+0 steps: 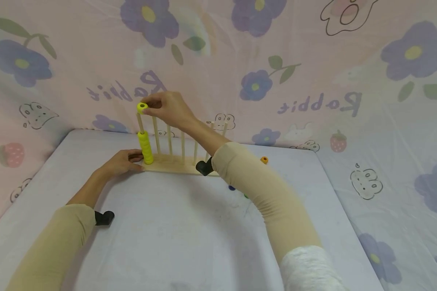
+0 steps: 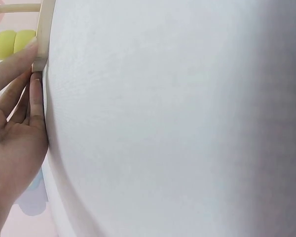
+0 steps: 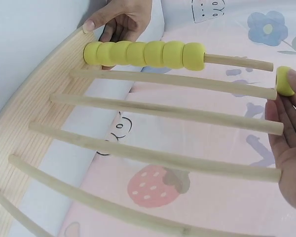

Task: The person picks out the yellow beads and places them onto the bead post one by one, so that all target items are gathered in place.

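A wooden rack has a flat base [image 1: 167, 165] and a row of upright pegs [image 3: 163, 111]. Several yellow beads [image 1: 145, 147] are stacked on the leftmost peg, whose upper part is bare. My right hand [image 1: 172, 108] pinches another yellow bead [image 3: 284, 81] between thumb and fingers, just off that peg's tip, with its hole showing in the head view. At the base's left end, my left hand [image 1: 118, 163] grips the wood, thumb [image 2: 19, 59] on the near side and fingers behind. The other pegs in view carry no beads.
To the right of the rack, an orange bead [image 1: 264, 160] lies on the white tabletop [image 1: 160, 234]. A dark blue bead [image 1: 232, 188] and a green bead [image 1: 246, 196] peek out beside the right forearm, partly hidden. A patterned cloth [image 1: 211, 72] hangs behind the table.
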The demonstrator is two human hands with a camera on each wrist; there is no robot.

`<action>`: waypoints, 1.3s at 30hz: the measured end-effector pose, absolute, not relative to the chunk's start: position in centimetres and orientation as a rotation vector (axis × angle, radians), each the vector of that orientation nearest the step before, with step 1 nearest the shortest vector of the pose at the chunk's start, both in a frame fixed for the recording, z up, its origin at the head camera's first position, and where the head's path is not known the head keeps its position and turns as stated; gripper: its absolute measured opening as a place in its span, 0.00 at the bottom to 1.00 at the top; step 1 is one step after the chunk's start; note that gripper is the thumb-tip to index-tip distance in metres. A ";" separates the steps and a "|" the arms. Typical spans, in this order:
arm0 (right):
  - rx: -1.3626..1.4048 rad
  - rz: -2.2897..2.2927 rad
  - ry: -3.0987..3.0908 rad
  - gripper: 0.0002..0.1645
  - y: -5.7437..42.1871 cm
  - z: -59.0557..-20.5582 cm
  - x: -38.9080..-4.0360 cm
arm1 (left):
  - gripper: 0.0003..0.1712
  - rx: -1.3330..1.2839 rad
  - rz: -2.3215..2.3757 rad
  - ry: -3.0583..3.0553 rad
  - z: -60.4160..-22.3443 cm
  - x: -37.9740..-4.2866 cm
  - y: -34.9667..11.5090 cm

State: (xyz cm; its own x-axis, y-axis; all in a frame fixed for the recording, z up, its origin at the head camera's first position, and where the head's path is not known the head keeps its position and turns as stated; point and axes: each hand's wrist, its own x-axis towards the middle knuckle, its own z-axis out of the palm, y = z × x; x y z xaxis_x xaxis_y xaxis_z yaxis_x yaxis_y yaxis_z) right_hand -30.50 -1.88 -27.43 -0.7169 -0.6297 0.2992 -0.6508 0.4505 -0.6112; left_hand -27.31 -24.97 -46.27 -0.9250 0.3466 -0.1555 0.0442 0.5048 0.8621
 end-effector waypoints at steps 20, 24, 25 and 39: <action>1.190 1.134 -2.719 0.21 -2.8 -27.6 -30.5 | 0.46 0.309 1.351 2.456 -46.2 -27.5 -24.9; 1.211 1.085 -2.736 0.20 -2.9 -27.8 -30.5 | 0.46 0.313 1.347 2.458 -46.3 -27.5 -25.0; 1.215 1.069 -2.736 0.20 -2.9 -27.8 -30.5 | 0.46 0.313 1.350 2.456 -46.3 -27.5 -25.0; 1.263 0.911 -2.801 0.20 -3.0 -27.9 -30.6 | 0.47 0.340 1.341 2.471 -46.3 -27.3 -25.1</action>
